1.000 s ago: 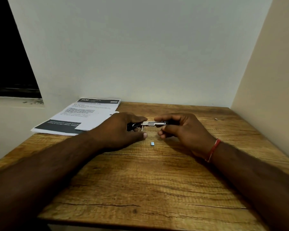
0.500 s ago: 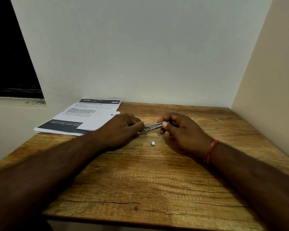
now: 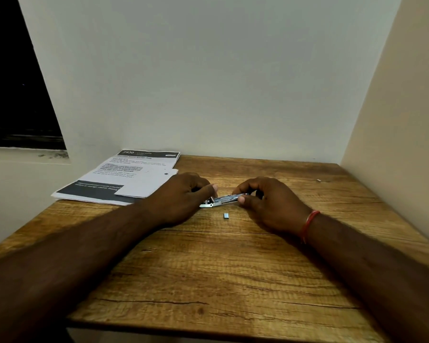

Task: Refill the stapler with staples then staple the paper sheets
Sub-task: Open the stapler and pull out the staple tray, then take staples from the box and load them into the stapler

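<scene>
Two hands closed on one small stapler [image 3: 223, 199] near the middle of the wooden worktop [image 3: 220, 273], and between them they hid most of it: only a short stretch of bright metal showed, slanting up from a flat plate at its left end. The left hand [image 3: 183, 194] curled over that left end, thumb tip just above the metal, and its knuckles covered whatever it gripped beneath. The right hand [image 3: 266, 204] pinched the other end between thumb and curled fingers, so that end was out of sight too; whether any staples sat inside could not be told. A short block of staples [image 3: 226, 215] lay loose on the worktop just in front of the stapler, touching neither hand. Both forearms ran off the lower edge of the view, and a red thread band [image 3: 309, 225] circled the right wrist. The paper sheets [image 3: 124, 177] lay over the far left corner, with a smaller white sheet on top that passed partly behind the left hand. White figures, "2930", stood on the dark header of the printed sheet; the lines below and the white print on its lower dark band were too blurred to read. A pale speck [image 3: 318, 180] near the right wall was too small to identify.
</scene>
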`<state>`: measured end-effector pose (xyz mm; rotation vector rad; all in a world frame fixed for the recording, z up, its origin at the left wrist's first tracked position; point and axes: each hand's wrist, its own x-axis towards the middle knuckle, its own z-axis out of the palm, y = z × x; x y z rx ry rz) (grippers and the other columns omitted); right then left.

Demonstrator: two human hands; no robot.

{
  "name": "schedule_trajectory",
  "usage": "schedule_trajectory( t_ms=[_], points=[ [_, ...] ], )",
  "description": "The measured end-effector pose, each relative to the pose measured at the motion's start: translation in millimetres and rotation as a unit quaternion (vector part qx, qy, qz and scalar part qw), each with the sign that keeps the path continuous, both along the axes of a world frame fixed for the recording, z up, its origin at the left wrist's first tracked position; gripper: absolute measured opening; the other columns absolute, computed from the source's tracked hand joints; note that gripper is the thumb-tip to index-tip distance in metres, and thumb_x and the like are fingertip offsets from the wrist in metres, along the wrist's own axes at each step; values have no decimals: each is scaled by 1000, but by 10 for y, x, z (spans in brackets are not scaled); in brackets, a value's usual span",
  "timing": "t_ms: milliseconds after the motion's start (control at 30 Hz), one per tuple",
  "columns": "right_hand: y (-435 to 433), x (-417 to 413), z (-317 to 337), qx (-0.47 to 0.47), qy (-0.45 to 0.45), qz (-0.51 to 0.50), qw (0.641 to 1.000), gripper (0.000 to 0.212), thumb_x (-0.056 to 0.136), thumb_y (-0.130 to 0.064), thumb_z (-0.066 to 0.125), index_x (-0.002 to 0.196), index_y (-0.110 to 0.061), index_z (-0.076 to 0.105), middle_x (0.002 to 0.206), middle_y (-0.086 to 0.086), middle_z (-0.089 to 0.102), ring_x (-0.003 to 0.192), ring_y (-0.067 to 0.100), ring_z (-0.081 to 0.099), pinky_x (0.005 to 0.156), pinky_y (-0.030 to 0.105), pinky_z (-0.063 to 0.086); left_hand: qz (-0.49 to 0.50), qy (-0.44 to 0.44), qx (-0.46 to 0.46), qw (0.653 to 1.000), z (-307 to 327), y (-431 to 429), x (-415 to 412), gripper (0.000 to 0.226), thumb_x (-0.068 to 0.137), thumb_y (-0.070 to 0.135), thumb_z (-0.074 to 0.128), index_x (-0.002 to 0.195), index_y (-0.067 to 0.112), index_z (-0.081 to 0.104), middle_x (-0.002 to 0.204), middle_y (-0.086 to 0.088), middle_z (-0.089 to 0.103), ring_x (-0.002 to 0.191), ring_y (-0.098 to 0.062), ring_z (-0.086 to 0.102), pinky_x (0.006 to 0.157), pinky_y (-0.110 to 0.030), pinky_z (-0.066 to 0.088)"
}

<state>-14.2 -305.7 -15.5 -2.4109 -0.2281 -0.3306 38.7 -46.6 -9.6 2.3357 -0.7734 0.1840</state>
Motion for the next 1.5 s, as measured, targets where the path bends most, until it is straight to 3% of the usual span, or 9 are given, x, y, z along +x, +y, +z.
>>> schedule_trajectory(
  t_ms=[367, 533, 633, 700, 1000, 1100, 1200, 1300, 1500],
  points=[
    [13, 6, -4, -34, 9, -10, 999, 10, 100, -41, 80, 110, -41, 82, 102, -20, 69, 87, 0, 64, 71, 17, 42, 10, -6, -27, 1000, -41, -1, 10, 43, 112, 59, 59, 96, 32, 89, 96, 10, 77, 93, -9, 71, 88, -40, 59],
    [-261, 58, 161, -7, -74, -143, 987, 36, 90, -53, 88, 118, -31, 81, 103, -14, 75, 89, 2, 68, 73, 23, 52, 11, 2, -48, 999, -49, 22, 36, 46, 110, 64, 59, 93, 33, 88, 97, 11, 79, 94, -6, 74, 90, -38, 60],
    [-557, 103, 255, -148, 25, -257, 955, 63, 82, -70, 84, 121, -21, 80, 119, 3, 79, 115, 27, 72, 97, 40, 60, 12, 10, -56, 998, -35, 37, 35, 45, 110, 66, 58, 89, 38, 86, 101, 15, 79, 98, -5, 74, 90, -34, 59],
    [-648, 132, 269, -200, 103, -282, 933, 67, 79, -76, 82, 107, -16, 80, 114, 11, 80, 112, 35, 74, 96, 44, 62, 12, 17, -63, 998, -24, 39, 34, 44, 110, 66, 57, 91, 39, 86, 103, 18, 79, 99, -1, 74, 87, -30, 56],
    [-463, 73, 216, -48, -34, -148, 987, 15, 93, -38, 88, 105, -29, 83, 103, -10, 78, 97, 14, 72, 81, 31, 57, 39, -2, -181, 983, 99, 32, -69, 26, 111, 51, 67, 107, 29, 82, 103, 3, 82, 95, -7, 72, 76, -15, 49],
    [-210, -40, 247, 22, -125, -63, 990, 20, 92, -35, 90, 108, -36, 78, 108, -16, 73, 91, 7, 72, 73, 13, 53, 31, -34, -245, 969, 208, 5, -163, 14, 108, 37, 75, 105, 23, 79, 98, 1, 82, 84, -3, 70, 72, -8, 48],
    [-19, -172, 256, 40, -174, 12, 984, 26, 88, -34, 94, 110, -29, 83, 103, -13, 77, 87, 12, 74, 71, 22, 59, 10, -34, -261, 965, 267, -46, -270, 18, 104, 33, 81, 99, 16, 79, 88, -5, 83, 77, -23, 75, 71, -34, 60],
    [67, -247, 265, 55, -204, 69, 975, 24, 86, -28, 96, 107, -24, 85, 96, -6, 78, 76, 19, 72, 64, 39, 61, -21, 13, -254, 967, 216, -129, -369, 19, 101, 30, 86, 90, 16, 80, 73, -3, 80, 55, -8, 67, 56, -21, 52],
    [-26, -233, 290, 11, -202, 106, 974, 22, 86, -34, 94, 104, -24, 87, 93, -8, 77, 74, 19, 69, 59, 21, 49, -25, 156, -282, 946, 119, -208, -397, 24, 100, 30, 87, 83, 15, 83, 71, -10, 81, 46, -17, 61, 46, -27, 48]
  ],
)
